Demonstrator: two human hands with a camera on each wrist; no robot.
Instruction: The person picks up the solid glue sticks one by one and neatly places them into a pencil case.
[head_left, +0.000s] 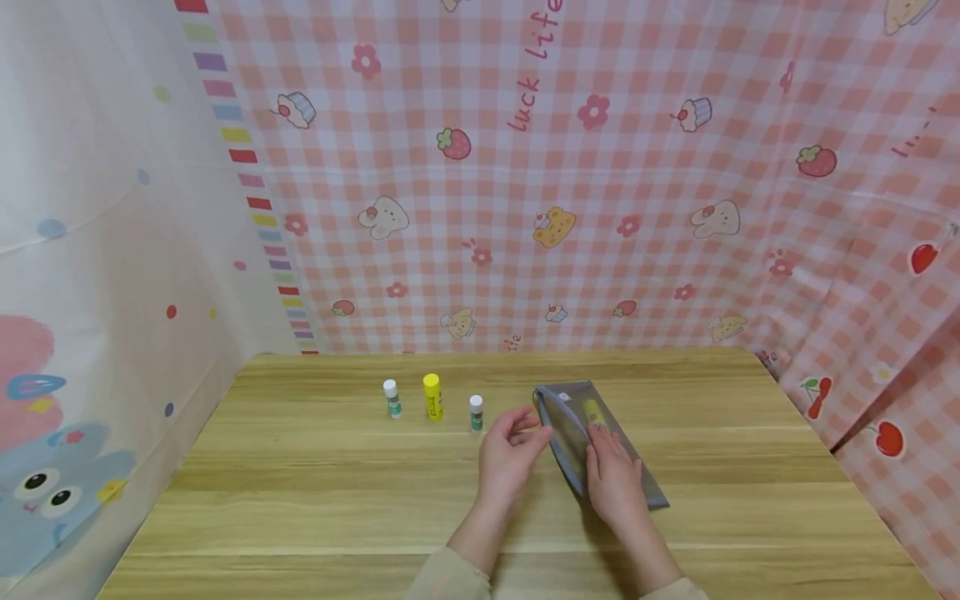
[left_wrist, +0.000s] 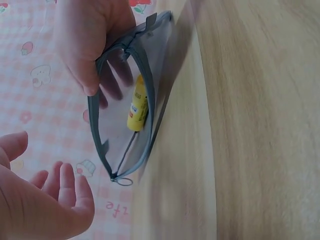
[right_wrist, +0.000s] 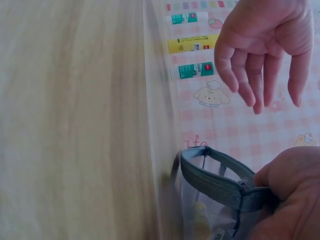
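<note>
My right hand [head_left: 617, 477] grips a grey mesh zipper pouch [head_left: 626, 446] by its side, thumb at the zipper edge and fingers behind it. The pouch mouth gapes toward the left, as the left wrist view shows. Inside lies a yellow glue stick [left_wrist: 138, 107], visible through the mesh. My left hand [head_left: 510, 458] hovers just left of the pouch mouth, fingers relaxed and holding nothing. Left of that hand, a white-and-green glue stick [head_left: 476, 414], a yellow glue stick [head_left: 433, 398] and another white-and-green glue stick [head_left: 392, 400] stand upright in a row.
The wood-grain table [head_left: 315, 500] reaches back to a pink checked cloth [head_left: 510, 183] with cartoon prints. A white printed curtain [head_left: 150, 292] hangs on the left side, and more checked cloth hangs at the right.
</note>
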